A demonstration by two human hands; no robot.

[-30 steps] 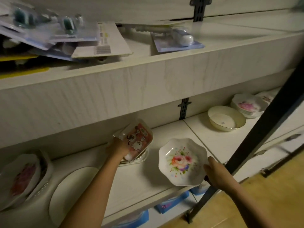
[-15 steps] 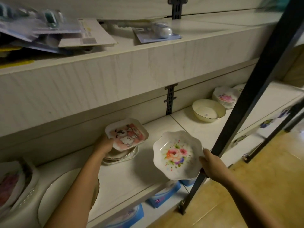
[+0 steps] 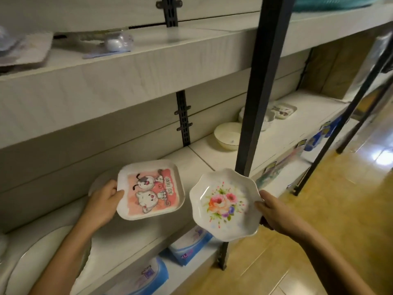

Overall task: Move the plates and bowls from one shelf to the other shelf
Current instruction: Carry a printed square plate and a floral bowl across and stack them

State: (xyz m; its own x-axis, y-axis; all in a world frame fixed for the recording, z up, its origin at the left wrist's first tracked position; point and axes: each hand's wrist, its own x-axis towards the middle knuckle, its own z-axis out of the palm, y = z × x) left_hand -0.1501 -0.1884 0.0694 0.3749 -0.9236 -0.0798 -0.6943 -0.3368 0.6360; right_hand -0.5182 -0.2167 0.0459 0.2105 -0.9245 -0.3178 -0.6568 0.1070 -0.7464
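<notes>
Holding the square cartoon plate (image 3: pixel 150 189) at lower centre of the frame, my left hand (image 3: pixel 104 201) pinches its rim, thumb on top. Beside it, toward the frame's right, my right hand (image 3: pixel 274 209) grips the scalloped floral plate (image 3: pixel 224 204) by its edge. Both hang over the white shelf (image 3: pixel 191 163); a cream bowl (image 3: pixel 226 135) sits on it further right, partly behind the black post (image 3: pixel 259 92).
</notes>
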